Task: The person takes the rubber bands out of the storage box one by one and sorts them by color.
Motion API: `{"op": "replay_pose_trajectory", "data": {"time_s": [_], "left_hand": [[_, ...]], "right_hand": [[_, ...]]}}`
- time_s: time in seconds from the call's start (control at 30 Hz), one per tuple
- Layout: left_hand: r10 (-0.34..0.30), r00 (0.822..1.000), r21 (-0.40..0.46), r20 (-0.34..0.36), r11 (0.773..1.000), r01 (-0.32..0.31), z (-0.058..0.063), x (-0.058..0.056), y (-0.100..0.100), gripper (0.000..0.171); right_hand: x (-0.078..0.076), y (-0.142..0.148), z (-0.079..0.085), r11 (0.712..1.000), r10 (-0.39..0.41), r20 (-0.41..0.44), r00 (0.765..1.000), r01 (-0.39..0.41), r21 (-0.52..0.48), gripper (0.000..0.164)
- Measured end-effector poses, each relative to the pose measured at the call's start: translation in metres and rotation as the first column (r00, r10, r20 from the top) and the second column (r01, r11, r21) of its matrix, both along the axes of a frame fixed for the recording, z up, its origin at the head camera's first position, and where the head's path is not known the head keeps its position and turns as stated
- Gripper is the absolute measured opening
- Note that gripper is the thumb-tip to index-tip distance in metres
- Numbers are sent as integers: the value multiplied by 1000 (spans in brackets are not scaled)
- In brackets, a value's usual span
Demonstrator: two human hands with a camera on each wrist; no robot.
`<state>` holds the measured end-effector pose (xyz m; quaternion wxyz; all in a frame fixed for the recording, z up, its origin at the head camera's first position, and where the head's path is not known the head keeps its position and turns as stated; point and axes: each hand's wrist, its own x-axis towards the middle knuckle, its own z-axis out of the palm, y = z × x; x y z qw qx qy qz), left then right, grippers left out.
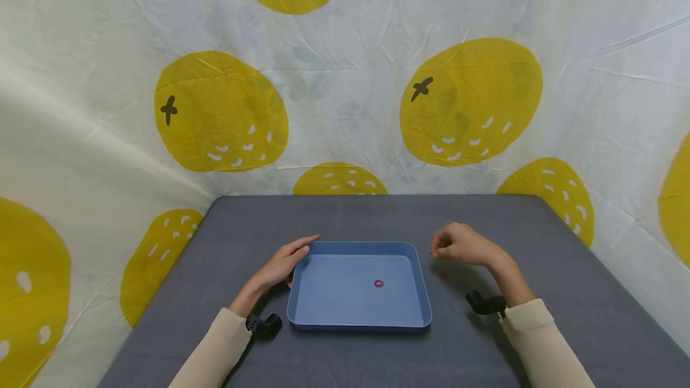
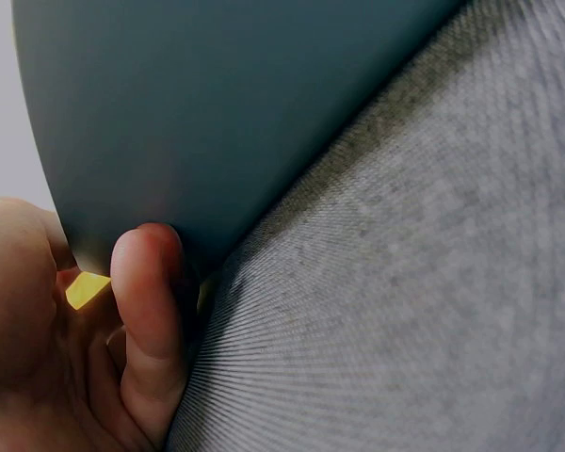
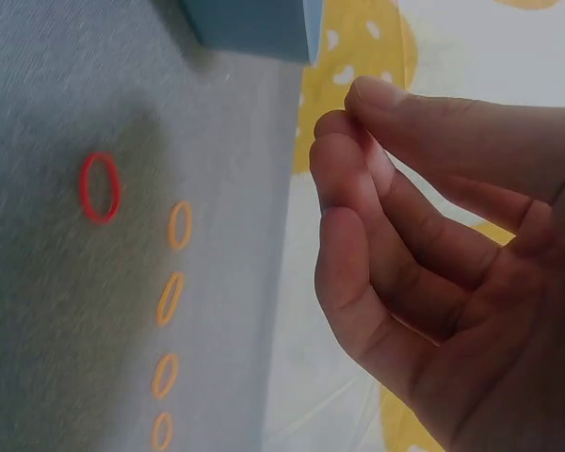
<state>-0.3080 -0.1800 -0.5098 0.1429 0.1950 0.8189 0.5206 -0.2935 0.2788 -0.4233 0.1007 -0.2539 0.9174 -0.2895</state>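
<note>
My left hand (image 1: pixel 281 265) holds the blue tray (image 1: pixel 358 318) at its back left corner, thumb at the rim. In the left wrist view a curled finger (image 2: pixel 149 301) presses the tray's outer wall, low by the cloth. One small red rubber band (image 1: pixel 379 284) lies in the tray, right of its middle. Above the table, right of the tray, my right hand (image 1: pixel 465 244) has its fingers curled, thumb against the fingertips; nothing shows between them. Below it in the right wrist view lie another red rubber band (image 3: pixel 100 187) and several orange ones, such as the orange rubber band (image 3: pixel 180 225).
A dark grey cloth (image 1: pixel 345 358) covers the table. Behind and beside it hangs a white curtain (image 1: pixel 345 106) with yellow fruit prints. Each wrist wears a black camera mount, on the left (image 1: pixel 264 326) and right (image 1: pixel 485 303).
</note>
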Motion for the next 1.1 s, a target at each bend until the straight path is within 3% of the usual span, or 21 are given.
{"op": "replay_pose_trajectory", "data": {"time_s": [0.73, 1.1], "left_hand": [[-12, 1000, 9, -16, 1000, 12, 0, -1, 0, 46], [5, 1000, 2, -8, 1000, -5, 0, 0, 1, 45]], "right_hand": [[-8, -55, 16, 998, 56, -23, 998, -56, -30, 8], [-13, -80, 12, 989, 129, -29, 991, -131, -72, 7]]}}
